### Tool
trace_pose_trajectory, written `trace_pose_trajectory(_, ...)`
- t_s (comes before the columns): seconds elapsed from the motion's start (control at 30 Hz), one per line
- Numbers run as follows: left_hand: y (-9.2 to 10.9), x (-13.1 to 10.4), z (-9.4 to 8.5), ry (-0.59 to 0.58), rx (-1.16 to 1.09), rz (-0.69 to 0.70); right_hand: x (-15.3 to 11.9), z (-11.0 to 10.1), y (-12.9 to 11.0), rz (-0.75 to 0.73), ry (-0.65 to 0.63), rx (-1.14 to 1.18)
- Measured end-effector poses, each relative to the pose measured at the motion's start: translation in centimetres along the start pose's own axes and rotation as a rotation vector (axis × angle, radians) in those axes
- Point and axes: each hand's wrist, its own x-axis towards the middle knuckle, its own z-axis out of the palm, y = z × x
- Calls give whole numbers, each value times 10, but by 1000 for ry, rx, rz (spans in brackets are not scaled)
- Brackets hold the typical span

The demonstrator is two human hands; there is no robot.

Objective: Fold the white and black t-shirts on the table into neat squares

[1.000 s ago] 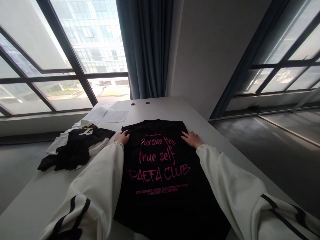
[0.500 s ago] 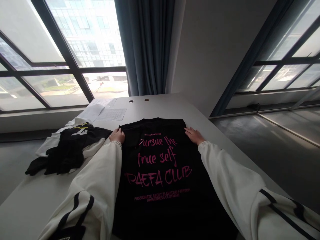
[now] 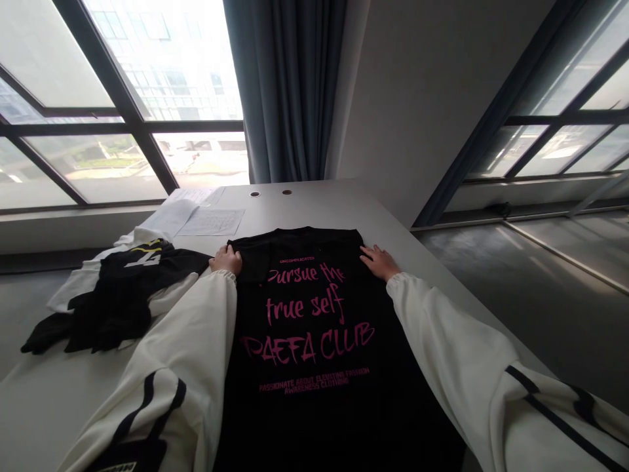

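Note:
A black shirt (image 3: 314, 413) with pink lettering lies spread on the white table (image 3: 314, 206), its collar edge toward the far end. At the shirt's upper left corner is my left hand (image 3: 227, 260), its fingers closed on the fabric edge. My right hand (image 3: 380, 262) rests at the upper right edge, fingers spread and fingertips touching the cloth. The shirt's sleeves are not visible at its sides.
On the left of the table is a pile of black and white clothes (image 3: 115, 295). Behind it lie printed sheets of paper (image 3: 211, 221). Two round cable holes sit near the far edge, before a blue curtain (image 3: 287, 92) and windows.
The view has shifted slightly, so the clothes pile appears farther left. Both hands remain at the shirt's upper corners, and the shirt looks nearly the same.

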Motion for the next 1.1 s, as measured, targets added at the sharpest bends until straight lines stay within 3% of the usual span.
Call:
trace_pose_trajectory(0.4,7,20,0,59,-31,28,12,0,0,35,50,19)
trace_pose_trajectory(0.7,15,12,-4,84,87,6,7,-3,9,10,147,197)
trace_pose_trajectory(0.9,31,13,-9,54,96,291,13,-10,5,52,239,186)
trace_pose_trajectory(1.03,48,7,-2,-31,120,415,33,-17,-28,-35,282,38)
trace_pose_trajectory(1.1,51,0,3,-24,112,484,45,-16,-52,-93,235,-25)
